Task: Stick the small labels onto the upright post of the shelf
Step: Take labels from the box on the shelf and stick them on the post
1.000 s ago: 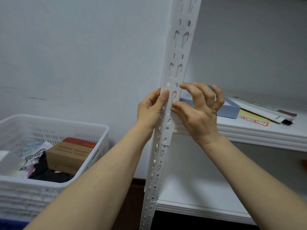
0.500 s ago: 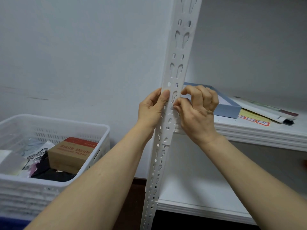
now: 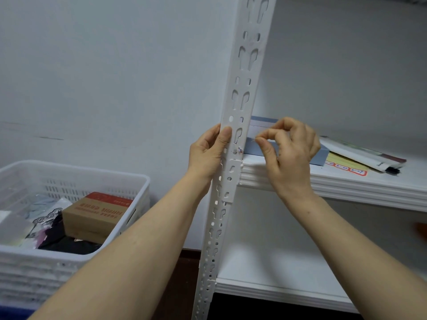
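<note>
A small label (image 3: 239,150) with red and blue marks sits on the white post (image 3: 238,125) of the shelf, just above where the upper shelf board (image 3: 346,181) meets it. The post runs up and down, a bit tilted, with many slots and holes along it.

The left hand (image 3: 208,153) holds the post from its left side. Its thumb lies flat on the front of the post, just above and to the left of the label. Its other fingers go behind the post, so how they are set cannot be seen.

The right hand (image 3: 288,146) is to the right of the post, near it but not touching. Its thumb and first finger are pinched together, with the tips pointing left at the post. There may be a tiny see-through piece between them, but it is too small to tell.

The label lies just to the left of and a little below the pinched fingers. The left thumb is closer to it than the right hand is.

Behind the right hand, a flat blue box (image 3: 323,155) and some papers (image 3: 360,155) lie on the shelf board. Far left stands a white basket (image 3: 76,181) with a brown cardboard box (image 3: 97,215) in it.
</note>
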Demonstrator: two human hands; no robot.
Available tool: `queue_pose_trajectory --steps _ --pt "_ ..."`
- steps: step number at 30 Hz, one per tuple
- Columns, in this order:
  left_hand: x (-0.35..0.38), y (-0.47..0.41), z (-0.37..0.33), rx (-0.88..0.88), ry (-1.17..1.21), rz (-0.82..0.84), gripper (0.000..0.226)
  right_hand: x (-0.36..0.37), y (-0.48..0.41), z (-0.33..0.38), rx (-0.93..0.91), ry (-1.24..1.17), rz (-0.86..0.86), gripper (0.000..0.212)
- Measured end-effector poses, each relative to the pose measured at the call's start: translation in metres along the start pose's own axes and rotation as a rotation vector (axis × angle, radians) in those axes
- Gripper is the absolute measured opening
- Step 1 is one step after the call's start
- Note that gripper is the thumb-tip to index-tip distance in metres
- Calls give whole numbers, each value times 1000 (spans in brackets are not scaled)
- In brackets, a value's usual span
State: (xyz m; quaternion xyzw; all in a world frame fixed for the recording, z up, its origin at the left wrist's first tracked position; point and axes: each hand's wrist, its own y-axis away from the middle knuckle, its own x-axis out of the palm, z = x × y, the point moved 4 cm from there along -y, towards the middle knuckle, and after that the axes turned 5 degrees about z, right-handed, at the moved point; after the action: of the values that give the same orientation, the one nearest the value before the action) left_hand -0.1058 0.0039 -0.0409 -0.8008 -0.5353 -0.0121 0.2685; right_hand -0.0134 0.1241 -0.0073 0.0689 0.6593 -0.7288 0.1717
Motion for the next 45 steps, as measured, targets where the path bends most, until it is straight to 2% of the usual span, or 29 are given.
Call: queue_pose_trajectory --steps 3,7,9,11,13,15,18,23,29,33,39,45 --pt "1 3 -2 -1 -9 -23 31 -5 2 -10 215 -165 154 24" --pt "6 7 -3 -15 -42 -82 40 -9 6 -21 483 -537 318 15" --pt "7 11 -5 93 -311 -204 45 -13 8 -25 570 -680 325 18" --pt "14 23 -21 373 -647 -336 44 -14 11 -29 673 -805 316 22" --pt "30 29 -28 619 -713 -221 41 -16 11 -33 735 -887 306 23" --pt "49 31 -29 696 -717 -3 36 -19 10 -34 762 -934 304 21" --pt "69 33 -26 674 -736 116 34 -27 10 -34 782 -958 296 19" --pt "82 33 -22 615 -655 146 32 -43 10 -42 847 -993 284 16" --pt "96 30 -23 654 -617 95 24 -49 11 -51 1046 -1108 282 24" --pt "104 27 -23 645 -618 108 21 -55 11 -54 1157 -1234 332 14" --pt "115 18 -23 446 -634 143 14 -67 8 -55 1208 -1381 440 43" --pt "129 15 -31 236 -646 147 16 -74 3 -55 1099 -1395 469 61"
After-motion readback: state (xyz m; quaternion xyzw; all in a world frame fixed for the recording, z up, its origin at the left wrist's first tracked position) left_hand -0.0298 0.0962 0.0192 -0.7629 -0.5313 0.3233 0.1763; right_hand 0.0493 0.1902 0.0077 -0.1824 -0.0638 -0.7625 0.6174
